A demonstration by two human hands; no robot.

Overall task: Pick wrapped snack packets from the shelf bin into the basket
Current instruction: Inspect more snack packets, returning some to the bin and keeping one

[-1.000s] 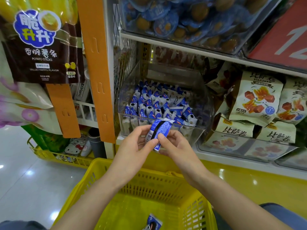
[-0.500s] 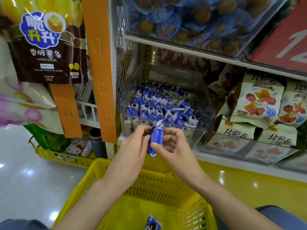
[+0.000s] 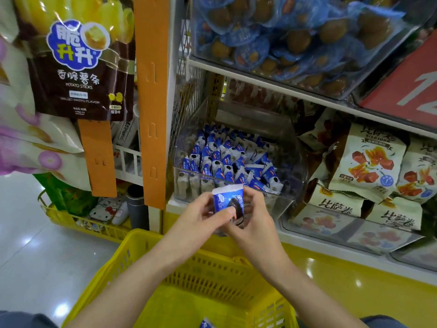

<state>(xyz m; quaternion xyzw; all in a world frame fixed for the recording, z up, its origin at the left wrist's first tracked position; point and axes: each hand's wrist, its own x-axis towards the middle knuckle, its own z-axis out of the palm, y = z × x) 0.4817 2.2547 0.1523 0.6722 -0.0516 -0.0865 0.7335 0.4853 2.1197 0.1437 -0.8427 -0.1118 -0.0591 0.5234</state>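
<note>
A clear plastic shelf bin holds several blue-and-white wrapped snack packets. Just in front of the bin's lower edge, both hands hold one blue packet showing a dark cookie on its face. My left hand pinches its left side with the thumb across the front. My right hand grips its right side and bottom. Below the hands stands a yellow basket, and another blue packet lies on the basket floor at the bottom edge of the view.
An orange upright strip rises left of the bin. Cream snack bags fill bins to the right, and blue egg packs sit on the shelf above. Potato-stick bags hang at left over a second yellow basket.
The packet has been turned in both hands from edge-on to face-up, so its cookie picture now shows. The hands stay in front of the bin, above the basket.
</note>
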